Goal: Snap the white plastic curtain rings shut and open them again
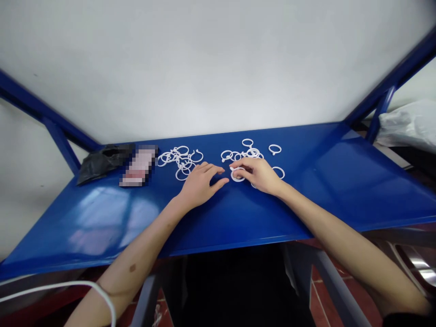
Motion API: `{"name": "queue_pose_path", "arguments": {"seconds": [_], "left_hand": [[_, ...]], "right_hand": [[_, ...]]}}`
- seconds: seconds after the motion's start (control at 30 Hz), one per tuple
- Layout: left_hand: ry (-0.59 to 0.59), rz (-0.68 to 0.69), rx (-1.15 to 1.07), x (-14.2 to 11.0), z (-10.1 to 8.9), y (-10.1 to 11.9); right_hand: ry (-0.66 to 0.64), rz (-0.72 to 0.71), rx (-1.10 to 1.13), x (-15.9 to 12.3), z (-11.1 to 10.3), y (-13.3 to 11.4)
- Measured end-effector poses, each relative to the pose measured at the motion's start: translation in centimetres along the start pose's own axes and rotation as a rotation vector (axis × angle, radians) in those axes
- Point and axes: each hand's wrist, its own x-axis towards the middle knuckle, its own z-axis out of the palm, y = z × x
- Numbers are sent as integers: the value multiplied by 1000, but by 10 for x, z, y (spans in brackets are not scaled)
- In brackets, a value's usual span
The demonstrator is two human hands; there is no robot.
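Note:
Near the middle of the blue table, my right hand [257,174] grips a white plastic ring [237,180] with a small knob on its edge, thumb and fingers closed on it. My left hand [201,182] is open a little to the left, its thumb and fingers apart and nothing between them. Beside its fingertips lies a loose pile of white rings [182,157]. More white rings [252,153] lie behind my right hand, partly covered by it. A single ring [274,149] rests apart at the back right, and another ring [279,172] lies by my right wrist.
The blue table [218,227] meets a pale wall [218,68] at the back. At the left are a black plastic bag [102,162] and a blurred phone-shaped object [139,166]. A white cable [68,284] crosses my left forearm. Blue metal struts [381,111] rise at both sides.

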Motion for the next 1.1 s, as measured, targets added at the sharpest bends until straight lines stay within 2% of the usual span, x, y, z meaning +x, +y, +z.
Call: {"name": "queue_pose_path", "arguments": {"seconds": [0.1,0.2,0.4,0.53,0.67,0.77,0.9,1.1], "left_hand": [[-14,-28,-89,0,3,4],[-3,-71,-187,1,3,6],[7,-153,-218,2,9,6],[-25,-161,-138,1,11,2],[8,-55,-23,0,6,0],[38,125,26,-1,4,2],[7,349,138,-2,10,12],[42,409,247,-3,20,16]], "right_hand": [[-55,19,100,-1,7,-3],[-42,2,93,-2,11,-5],[-31,-128,-170,-1,9,0],[28,-189,-434,0,-8,1],[18,-159,-628,0,-32,1],[-96,-125,-724,-2,-47,4],[-188,-148,-769,-5,-57,11],[-228,-140,-825,-6,-57,17]]}}
